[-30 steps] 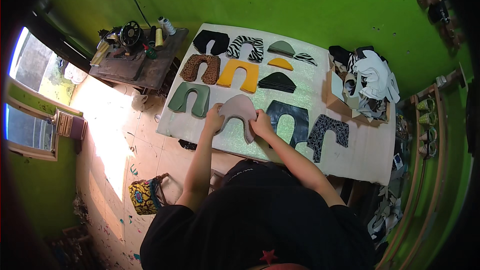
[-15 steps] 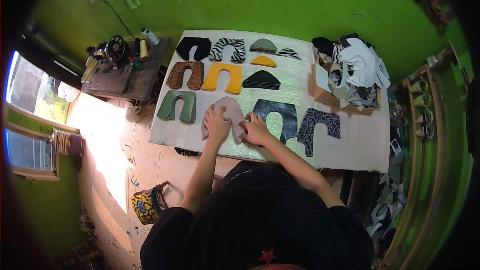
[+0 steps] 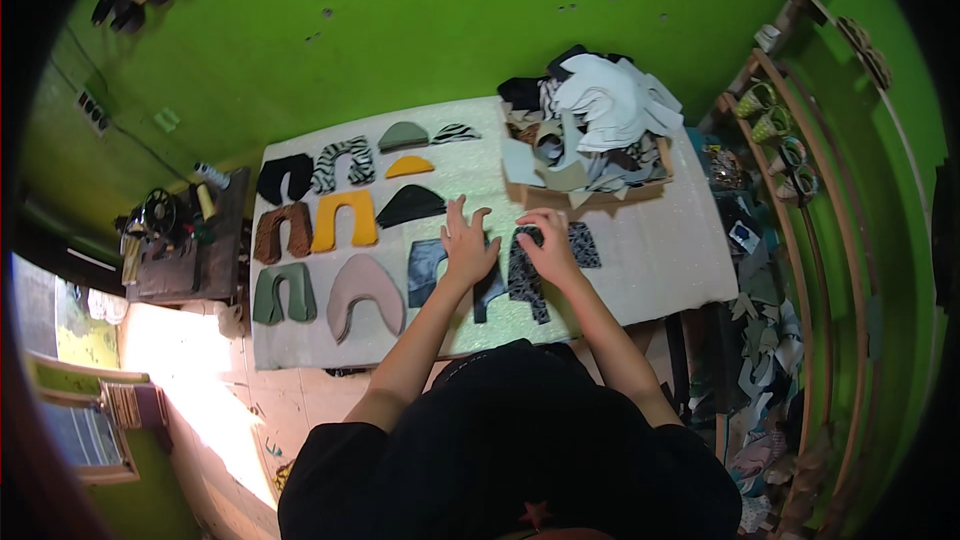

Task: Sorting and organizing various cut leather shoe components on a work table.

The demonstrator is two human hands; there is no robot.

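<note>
My left hand point(image 3: 468, 248) is above a dark shiny U-shaped piece point(image 3: 425, 273), its fingers spread and nothing in them. Beside it my right hand point(image 3: 552, 250) is over a black-and-grey patterned U-shaped piece point(image 3: 525, 285). Its fingers are curved and apart; whether they touch the piece I cannot tell. The hands hide part of both pieces. To their left lies a pink U-shaped piece point(image 3: 364, 285) and a green one point(image 3: 268, 290). Farther back are yellow point(image 3: 343, 205), brown spotted point(image 3: 272, 225), zebra-striped point(image 3: 343, 148) and black point(image 3: 270, 182) U-shaped pieces.
Half-round pieces in black point(image 3: 410, 202), yellow point(image 3: 410, 164), green point(image 3: 402, 130) and zebra stripes point(image 3: 458, 132) lie farther back. A cardboard box point(image 3: 590, 194) heaped with scraps stands on the pale table point(image 3: 655, 285). A sewing machine point(image 3: 160, 210) is at the left, a wooden rack point(image 3: 815, 180) at the right.
My hands have left the pink piece and moved right, over the dark shiny and patterned pieces. The pink piece now lies flat beside the green one. The view has turned to the right.
</note>
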